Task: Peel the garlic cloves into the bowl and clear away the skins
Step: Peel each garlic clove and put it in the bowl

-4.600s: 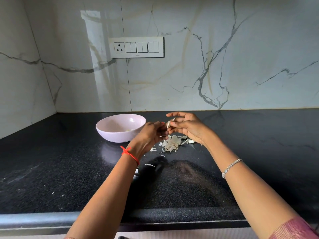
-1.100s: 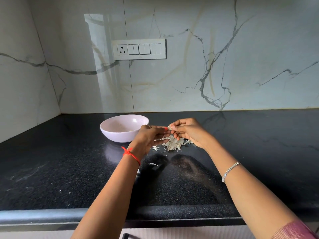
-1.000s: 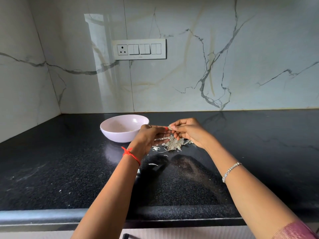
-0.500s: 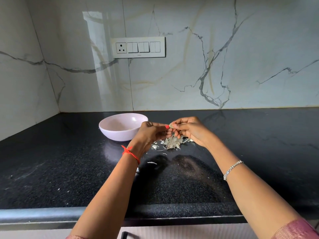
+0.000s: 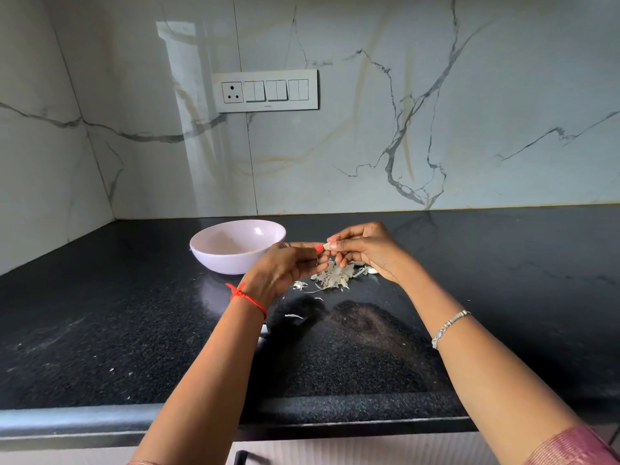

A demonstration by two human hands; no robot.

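Little moved since half a second ago: garlic clove (image 5: pixel 326 246) pinched between fingertips of left hand (image 5: pixel 285 266) and right hand (image 5: pixel 367 251), held above skins (image 5: pixel 333 276); bowl (image 5: pixel 214 260) to its left. Judged light, firm, slippery once bared; papery skin best taken at the tip.

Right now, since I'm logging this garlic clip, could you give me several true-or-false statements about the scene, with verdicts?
1. The left hand and right hand both pinch one garlic clove between them. True.
2. The bowl stands right of the pile of skins. False: it stands left of it.
3. The pile of skins lies on the countertop, under the hands. True.
4. The red thread is on the right wrist. False: it is on the left wrist.
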